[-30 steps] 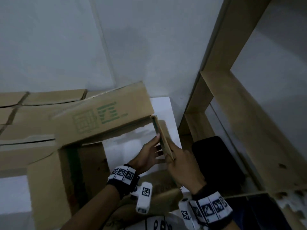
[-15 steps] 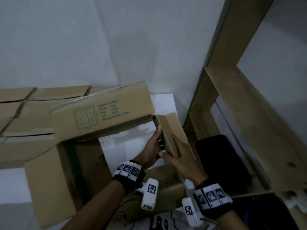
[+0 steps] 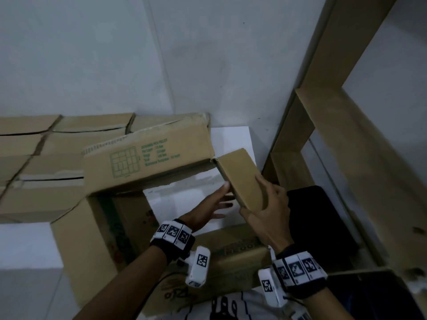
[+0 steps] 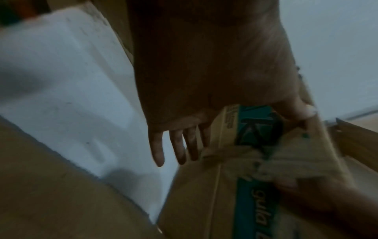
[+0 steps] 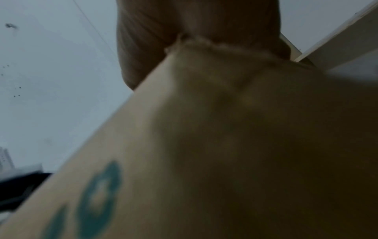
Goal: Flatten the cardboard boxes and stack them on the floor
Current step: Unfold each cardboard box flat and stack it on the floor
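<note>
An open brown cardboard box [image 3: 147, 162] with green print stands in front of me, the white floor showing through it. My right hand [image 3: 265, 211] grips its short end panel [image 3: 240, 172], fingers on the outer face and thumb at the lower edge. My left hand [image 3: 219, 202] reaches inside the box with straight, spread fingers [image 4: 178, 145], its thumb touching the panel's inner edge. The left wrist view shows the teal-printed cardboard [image 4: 204, 202] and my right hand [image 4: 327, 202] holding it. Cardboard [image 5: 225, 145] fills the right wrist view, hiding the fingers.
Flattened cardboard boxes [image 3: 34, 144] lie stacked at the back left against the white wall. A wooden shelf frame [image 3: 323, 116] stands close on the right, with a black object [image 3: 323, 218] at its foot. A white floor tile [image 3: 231, 139] shows behind the box.
The end panel has swung outward to the right, from edge-on to showing its face. My left hand's fingers have straightened and slid off it; the right hand followed the panel.
</note>
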The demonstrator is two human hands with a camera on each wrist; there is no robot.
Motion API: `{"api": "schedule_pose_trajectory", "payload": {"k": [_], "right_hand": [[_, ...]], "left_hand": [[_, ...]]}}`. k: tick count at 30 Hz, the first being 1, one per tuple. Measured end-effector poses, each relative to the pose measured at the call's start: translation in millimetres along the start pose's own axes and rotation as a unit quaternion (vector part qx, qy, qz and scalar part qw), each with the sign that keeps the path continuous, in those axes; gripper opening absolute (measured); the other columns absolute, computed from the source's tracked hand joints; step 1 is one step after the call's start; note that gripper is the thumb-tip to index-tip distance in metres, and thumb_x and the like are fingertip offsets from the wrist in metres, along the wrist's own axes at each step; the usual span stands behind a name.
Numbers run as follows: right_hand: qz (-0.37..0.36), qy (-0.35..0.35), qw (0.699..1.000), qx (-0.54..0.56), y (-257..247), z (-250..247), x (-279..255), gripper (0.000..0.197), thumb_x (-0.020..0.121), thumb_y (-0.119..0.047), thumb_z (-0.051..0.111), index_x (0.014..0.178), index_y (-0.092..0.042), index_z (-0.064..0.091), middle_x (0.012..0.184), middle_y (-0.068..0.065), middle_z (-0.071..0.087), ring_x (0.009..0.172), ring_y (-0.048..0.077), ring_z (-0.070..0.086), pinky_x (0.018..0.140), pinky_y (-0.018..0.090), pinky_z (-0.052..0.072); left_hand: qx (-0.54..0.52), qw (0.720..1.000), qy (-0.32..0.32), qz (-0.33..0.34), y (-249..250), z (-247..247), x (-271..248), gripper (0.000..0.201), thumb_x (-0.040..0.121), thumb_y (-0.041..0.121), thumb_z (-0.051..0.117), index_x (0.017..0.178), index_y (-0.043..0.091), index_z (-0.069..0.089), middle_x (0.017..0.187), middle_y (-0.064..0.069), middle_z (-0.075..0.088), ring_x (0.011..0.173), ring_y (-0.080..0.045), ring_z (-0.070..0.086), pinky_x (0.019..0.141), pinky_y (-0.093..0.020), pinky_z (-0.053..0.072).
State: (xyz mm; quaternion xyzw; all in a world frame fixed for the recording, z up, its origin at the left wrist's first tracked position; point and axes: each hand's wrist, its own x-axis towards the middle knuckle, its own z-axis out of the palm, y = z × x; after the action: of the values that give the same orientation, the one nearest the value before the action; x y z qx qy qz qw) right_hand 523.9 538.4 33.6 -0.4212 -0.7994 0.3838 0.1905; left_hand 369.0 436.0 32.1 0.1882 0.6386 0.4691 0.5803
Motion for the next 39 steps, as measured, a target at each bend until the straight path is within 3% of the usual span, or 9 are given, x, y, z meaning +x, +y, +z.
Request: {"api": "schedule_pose_trajectory", "payload": {"k": [5,10,16,19,22,24,27,33,39], "right_hand": [[-0.028,0.07,0.994,0.073,-23.5,-11.5,11.1,0.089,0.056,-0.045,0.075,0.137,-0.05,0.038,0.126,-0.008,0.035,0.116,0.022,0.043,0.095,0.048,0.046],[-0.053,0.083,0.992,0.08,-39.8,-24.5,27.4,0.086,0.055,-0.045,0.073,0.136,-0.047,0.043,0.125,-0.006,0.037,0.117,0.019,0.043,0.098,0.05,0.044],[-0.07,0.121,0.979,0.147,-59.4,-53.7,44.2,0.087,0.053,-0.048,0.067,0.137,-0.042,0.047,0.127,-0.008,0.037,0.116,0.014,0.046,0.092,0.031,0.042],[-0.061,0.118,0.981,0.138,-58.8,-62.8,49.9,0.083,0.057,-0.04,0.072,0.137,-0.043,0.047,0.126,-0.009,0.038,0.115,0.015,0.047,0.093,0.034,0.045],[-0.05,0.101,0.986,0.119,-46.3,-70.7,50.9,0.083,0.06,-0.034,0.078,0.136,-0.047,0.047,0.126,-0.01,0.037,0.116,0.017,0.046,0.098,0.044,0.048],[-0.055,0.091,0.99,0.097,-36.5,-73.8,51.0,0.085,0.058,-0.039,0.078,0.136,-0.049,0.045,0.126,-0.008,0.037,0.116,0.019,0.046,0.1,0.048,0.047],[-0.059,0.08,0.994,0.048,-25.1,-74.3,52.9,0.088,0.051,-0.055,0.068,0.135,-0.055,0.041,0.124,-0.009,0.036,0.116,0.019,0.046,0.101,0.053,0.046],[-0.064,0.013,0.99,-0.124,8.5,-71.1,62.7,0.091,0.055,-0.06,0.07,0.138,-0.049,0.035,0.133,-0.004,0.032,0.125,0.026,0.038,0.101,0.058,0.04],[-0.067,-0.016,0.975,-0.211,36.1,-54.4,63.2,0.09,0.063,-0.059,0.076,0.142,-0.038,0.04,0.137,0.005,0.035,0.127,0.034,0.035,0.106,0.052,0.032]], "left_hand": [[0.159,0.979,-0.122,-0.046,-12.9,6.6,-16.5,0.061,0.087,0.058,0.059,0.14,0.032,0.048,0.143,0.011,0.051,0.129,-0.011,0.048,0.115,-0.04,0.031],[0.348,0.913,-0.211,-0.042,12.8,26.1,-5.2,0.103,0.077,0.069,0.064,0.155,0.029,0.01,0.162,0.006,0.016,0.147,-0.019,0.021,0.121,-0.039,0.017],[0.273,0.945,-0.182,-0.004,25.0,31.7,-1.3,0.119,0.061,0.077,0.068,0.153,0.019,0.019,0.155,0.0,0.03,0.135,-0.012,0.037,0.108,-0.023,0.029],[0.265,0.94,-0.216,0.011,28.9,42.9,-2.2,0.07,0.072,0.072,0.06,0.128,0.033,0.047,0.136,0.003,0.048,0.109,0.008,0.054,0.091,-0.006,0.041],[0.351,0.926,-0.139,-0.018,15.3,28.6,2.4,0.078,0.081,0.081,0.039,0.135,0.027,0.052,0.14,0.002,0.053,0.123,-0.012,0.053,0.107,-0.03,0.037],[0.5,0.856,-0.088,-0.094,-2.1,1.5,8.3,0.099,0.074,0.092,0.026,0.145,0.025,0.041,0.149,-0.001,0.044,0.133,-0.023,0.044,0.113,-0.043,0.029],[0.647,0.741,-0.019,-0.177,-11.6,-30.2,10.7,0.085,0.088,0.074,0.039,0.147,0.014,0.038,0.149,-0.009,0.043,0.135,-0.028,0.043,0.112,-0.044,0.034],[0.554,0.821,0.132,0.033,13.2,-31.4,2.6,0.069,0.091,0.063,0.048,0.147,0.025,0.037,0.153,-0.002,0.036,0.136,-0.022,0.04,0.109,-0.036,0.036],[0.569,0.773,0.217,0.176,23.3,-53.4,-33.5,0.043,0.091,0.045,0.058,0.13,0.026,0.055,0.126,0.003,0.057,0.112,-0.017,0.055,0.093,-0.035,0.047]]}}
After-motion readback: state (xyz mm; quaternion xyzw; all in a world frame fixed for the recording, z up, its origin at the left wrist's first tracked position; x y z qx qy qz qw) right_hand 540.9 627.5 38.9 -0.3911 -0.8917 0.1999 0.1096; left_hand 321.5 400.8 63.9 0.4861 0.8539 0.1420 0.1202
